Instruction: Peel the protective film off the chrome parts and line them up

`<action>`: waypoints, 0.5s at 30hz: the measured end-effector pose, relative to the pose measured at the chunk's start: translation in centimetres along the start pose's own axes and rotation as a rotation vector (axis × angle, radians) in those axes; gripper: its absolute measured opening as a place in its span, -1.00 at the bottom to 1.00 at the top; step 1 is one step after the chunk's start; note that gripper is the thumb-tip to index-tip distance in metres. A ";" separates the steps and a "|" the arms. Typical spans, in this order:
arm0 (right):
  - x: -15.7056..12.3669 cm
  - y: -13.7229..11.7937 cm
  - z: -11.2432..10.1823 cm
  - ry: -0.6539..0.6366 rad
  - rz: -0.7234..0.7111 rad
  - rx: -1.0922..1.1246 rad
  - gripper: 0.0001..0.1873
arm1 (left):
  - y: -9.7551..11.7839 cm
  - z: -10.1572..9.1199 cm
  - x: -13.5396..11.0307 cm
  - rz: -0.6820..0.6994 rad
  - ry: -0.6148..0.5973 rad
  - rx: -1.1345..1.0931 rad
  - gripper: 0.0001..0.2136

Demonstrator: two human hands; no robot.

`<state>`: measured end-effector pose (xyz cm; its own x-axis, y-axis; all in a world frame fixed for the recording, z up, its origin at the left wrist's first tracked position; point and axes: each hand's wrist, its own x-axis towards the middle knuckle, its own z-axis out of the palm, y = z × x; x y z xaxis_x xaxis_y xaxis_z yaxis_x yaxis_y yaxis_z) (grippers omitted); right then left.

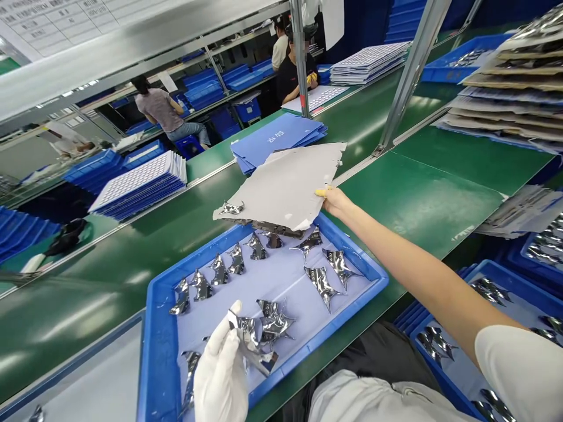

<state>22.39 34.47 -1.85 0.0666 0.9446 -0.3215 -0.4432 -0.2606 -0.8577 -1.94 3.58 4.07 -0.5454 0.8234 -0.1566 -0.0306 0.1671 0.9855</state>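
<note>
My left hand (222, 369), in a white glove, is closed on a shiny silver metal piece (251, 346) at the near edge of a blue tray (153, 328). Several more silver pieces (325, 281) lie spread on the tray's pale liner. My right hand (333, 199), bare with a yellow fingertip cover, pinches the edge of a grey cardboard sheet (285, 184) held tilted over the far end of the tray. A few silver pieces (231, 207) cling to the sheet's lower edge.
The tray rests on a green conveyor belt (417, 199). Stacks of blue sheets (277, 138) and white-topped trays (141, 184) lie beyond. More sheet stacks (510, 94) are at right, another blue tray (492, 299) sits below. Other people (162, 111) work at far benches.
</note>
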 end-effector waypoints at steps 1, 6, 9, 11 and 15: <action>0.0 0.0 -0.1 0.000 -0.005 0.029 -0.93 | 0.1 0.1 0.0 0.006 0.002 0.010 -0.69; -1.1 -0.9 -2.2 0.046 -0.055 0.151 -0.84 | -0.1 0.7 0.0 0.018 0.001 0.025 -0.70; -3.1 -1.9 -4.9 0.082 -0.094 0.184 -0.77 | -0.5 1.2 -0.1 0.004 -0.016 0.016 -0.70; -4.7 -2.6 -7.4 0.116 -0.120 0.192 -0.76 | -0.8 1.4 0.0 -0.019 -0.037 0.012 -0.67; -8.5 -3.5 -13.1 0.216 -0.169 0.191 -0.77 | -1.4 1.4 0.4 -0.054 -0.082 0.022 -0.60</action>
<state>35.16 24.77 -1.36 0.3321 0.9017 -0.2767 -0.5683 -0.0428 -0.8217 -0.94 4.45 2.56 -0.4730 0.8543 -0.2156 -0.0398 0.2238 0.9738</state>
